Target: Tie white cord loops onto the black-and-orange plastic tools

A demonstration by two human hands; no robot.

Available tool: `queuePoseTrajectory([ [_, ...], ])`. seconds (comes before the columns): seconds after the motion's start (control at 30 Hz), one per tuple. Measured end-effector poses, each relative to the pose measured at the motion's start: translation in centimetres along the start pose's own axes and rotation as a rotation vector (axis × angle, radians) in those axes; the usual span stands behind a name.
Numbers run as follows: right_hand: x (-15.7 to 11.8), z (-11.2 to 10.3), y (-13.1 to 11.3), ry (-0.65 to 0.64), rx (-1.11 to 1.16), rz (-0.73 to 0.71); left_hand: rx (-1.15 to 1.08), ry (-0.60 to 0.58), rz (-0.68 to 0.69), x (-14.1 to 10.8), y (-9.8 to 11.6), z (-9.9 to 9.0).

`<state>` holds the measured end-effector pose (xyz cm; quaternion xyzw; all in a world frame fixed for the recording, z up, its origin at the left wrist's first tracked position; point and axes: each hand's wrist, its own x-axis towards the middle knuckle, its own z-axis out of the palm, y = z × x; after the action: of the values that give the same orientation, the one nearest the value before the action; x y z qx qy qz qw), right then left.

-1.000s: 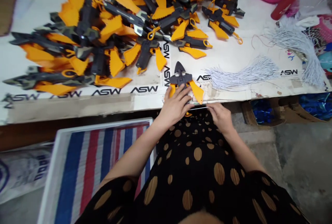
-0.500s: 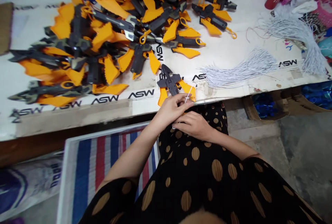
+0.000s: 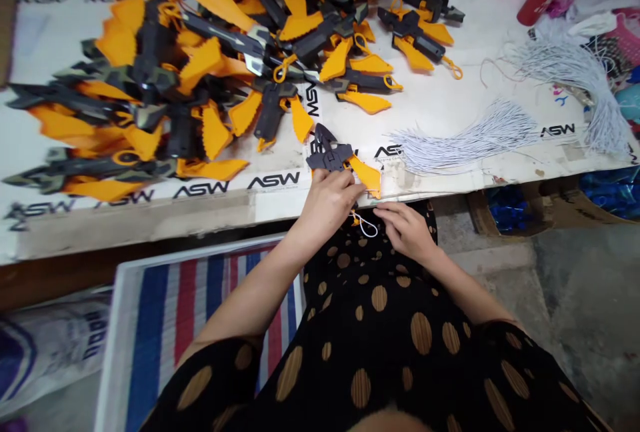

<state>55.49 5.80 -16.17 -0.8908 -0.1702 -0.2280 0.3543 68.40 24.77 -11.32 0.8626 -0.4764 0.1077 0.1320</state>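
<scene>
Black-and-orange plastic toy (image 3: 330,159) lies at 12 o'clock from left hand (image 3: 327,205), fingers curled over its lower edge, holding it at the edge of the ASW-printed table sheet (image 3: 273,182). White cord loop (image 3: 366,225) hangs at the hand's 3 o'clock. Right hand (image 3: 406,232) half open, holding nothing, loop just beside it at 9 o'clock. Pile of similar toys (image 3: 215,132) at 11 o'clock.

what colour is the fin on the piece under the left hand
The fin of the plastic piece is bright orange; head view shows it best.
</scene>
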Motion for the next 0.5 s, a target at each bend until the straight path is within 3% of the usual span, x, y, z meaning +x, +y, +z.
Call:
queuePoseTrajectory([
  [0.17,0.9,-0.7,1.3,0.042,-0.01,0.135,-0.02,-0.005,0.008,0.2,0.3,0.2],
  [0.3,1.9,-0.5,1.6,0.017,-0.04,0.279,-0.104,0.02,-0.028,0.5,0.8,1.5],
  [0.5,3.6,0.1,1.4,-0.109,-0.159,0.378,-0.222,0.018,-0.139,1.1,0.9,3.0],
])
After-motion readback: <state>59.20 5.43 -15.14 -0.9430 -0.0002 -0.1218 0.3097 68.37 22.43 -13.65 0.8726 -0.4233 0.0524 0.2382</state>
